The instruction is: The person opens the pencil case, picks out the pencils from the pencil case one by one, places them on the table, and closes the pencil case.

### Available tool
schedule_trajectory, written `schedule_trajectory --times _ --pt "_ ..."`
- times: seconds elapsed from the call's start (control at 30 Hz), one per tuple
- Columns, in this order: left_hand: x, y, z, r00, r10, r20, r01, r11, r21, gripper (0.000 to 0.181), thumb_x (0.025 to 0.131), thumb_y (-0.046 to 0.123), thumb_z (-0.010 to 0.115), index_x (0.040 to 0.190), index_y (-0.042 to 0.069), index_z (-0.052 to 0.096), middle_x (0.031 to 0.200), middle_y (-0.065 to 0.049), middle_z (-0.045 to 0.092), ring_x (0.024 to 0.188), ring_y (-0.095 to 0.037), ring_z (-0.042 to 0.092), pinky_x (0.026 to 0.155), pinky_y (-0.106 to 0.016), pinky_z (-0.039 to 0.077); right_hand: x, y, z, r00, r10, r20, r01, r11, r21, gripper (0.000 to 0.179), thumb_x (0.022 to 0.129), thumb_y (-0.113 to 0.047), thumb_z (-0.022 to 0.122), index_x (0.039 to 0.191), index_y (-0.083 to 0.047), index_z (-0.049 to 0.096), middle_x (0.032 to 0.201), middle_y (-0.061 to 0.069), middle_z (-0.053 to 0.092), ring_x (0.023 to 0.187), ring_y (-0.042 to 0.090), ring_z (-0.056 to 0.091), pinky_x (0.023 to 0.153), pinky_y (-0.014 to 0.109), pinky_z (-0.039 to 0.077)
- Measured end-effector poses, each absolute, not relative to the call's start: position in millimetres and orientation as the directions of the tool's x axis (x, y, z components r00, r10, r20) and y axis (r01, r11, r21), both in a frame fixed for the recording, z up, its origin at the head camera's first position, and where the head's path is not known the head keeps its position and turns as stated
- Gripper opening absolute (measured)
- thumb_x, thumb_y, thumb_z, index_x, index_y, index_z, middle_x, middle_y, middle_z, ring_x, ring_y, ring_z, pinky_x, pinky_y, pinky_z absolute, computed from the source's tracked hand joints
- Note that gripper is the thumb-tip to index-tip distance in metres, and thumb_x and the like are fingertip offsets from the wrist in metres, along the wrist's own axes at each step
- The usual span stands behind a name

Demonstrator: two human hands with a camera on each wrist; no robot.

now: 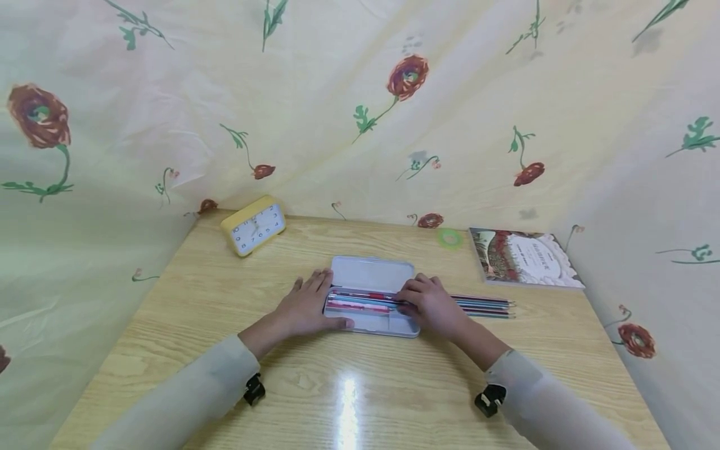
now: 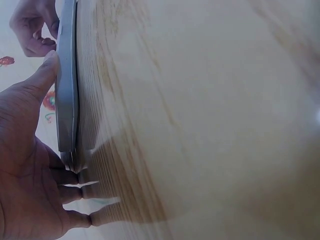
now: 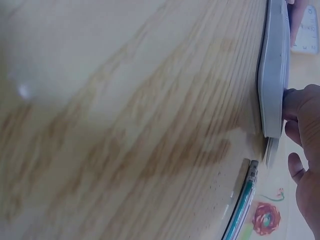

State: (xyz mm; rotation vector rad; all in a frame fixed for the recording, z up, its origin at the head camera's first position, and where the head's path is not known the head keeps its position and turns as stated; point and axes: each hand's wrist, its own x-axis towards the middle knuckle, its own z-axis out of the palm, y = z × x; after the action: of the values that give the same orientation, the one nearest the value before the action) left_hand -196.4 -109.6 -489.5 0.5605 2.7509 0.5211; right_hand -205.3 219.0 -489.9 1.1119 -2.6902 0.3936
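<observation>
The yellow clock [image 1: 254, 225] shows black numerals round its white face; the notebook [image 1: 524, 257] has printed words on its pale oval label, too small to read. No other writing shows.

The grey pencil case [image 1: 372, 296] lies open on the wooden table [image 1: 225, 300], a little nearer the back edge than the front, with its lid [image 1: 372, 273] folded back toward the curtain. Red and dark pencils [image 1: 360, 300] lie along its tray. The left hand [image 1: 306, 307] rests at the case's left end, fingers spread flat on the table beside the lid and the thumb [image 2: 44, 75] laid against the front wall of the case [image 2: 67, 90]. The right hand [image 1: 429, 304] sits over the case's right end with its fingers bent down onto the pencils there; whether it pinches one I cannot tell. From the right wrist view its thumb [image 3: 296, 102] presses on the case's side [image 3: 274, 75].

More pencils [image 1: 486, 306] lie in a row on the table just to the right of the case, tips pointing away from it. A green ring [image 1: 449, 237] lies behind the case to the right, near the notebook, and the clock stands behind it to the left. Bare wood stretches in front of the case toward the person, and to its left. The flowered curtain [image 1: 360, 112] closes in the back and both sides of the table.
</observation>
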Motion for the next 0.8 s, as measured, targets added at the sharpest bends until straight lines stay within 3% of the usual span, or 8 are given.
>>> schedule_trajectory --times 0.63,0.8 --pt "-197 -109 -490 -0.881 0.42 -0.216 0.314 0.862 0.397 0.134 0.091 0.089 0.064 0.177 0.001 0.01 0.187 -0.016 0.012 0.175 -0.037 0.01 0.142 -0.061 0.009 -207 209 -489 -0.74 -0.633 0.227 -0.673 0.701 -0.237 0.016 0.098 -0.014 0.086 0.114 -0.015 0.085 0.107 -0.002 0.071 0.098 0.016 0.054 0.082 0.032 0.036" --pt "-197 -109 -489 -0.883 0.417 -0.217 0.311 0.864 0.395 0.133 0.091 0.088 0.064 0.177 0.001 0.011 0.187 -0.016 0.011 0.175 -0.037 0.009 0.142 -0.061 0.009 -208 207 -489 -0.756 -0.62 0.21 -0.654 0.712 -0.253 0.015 0.1 -0.017 0.084 0.115 -0.017 0.083 0.111 -0.001 0.072 0.1 0.017 0.054 0.085 0.036 0.04"
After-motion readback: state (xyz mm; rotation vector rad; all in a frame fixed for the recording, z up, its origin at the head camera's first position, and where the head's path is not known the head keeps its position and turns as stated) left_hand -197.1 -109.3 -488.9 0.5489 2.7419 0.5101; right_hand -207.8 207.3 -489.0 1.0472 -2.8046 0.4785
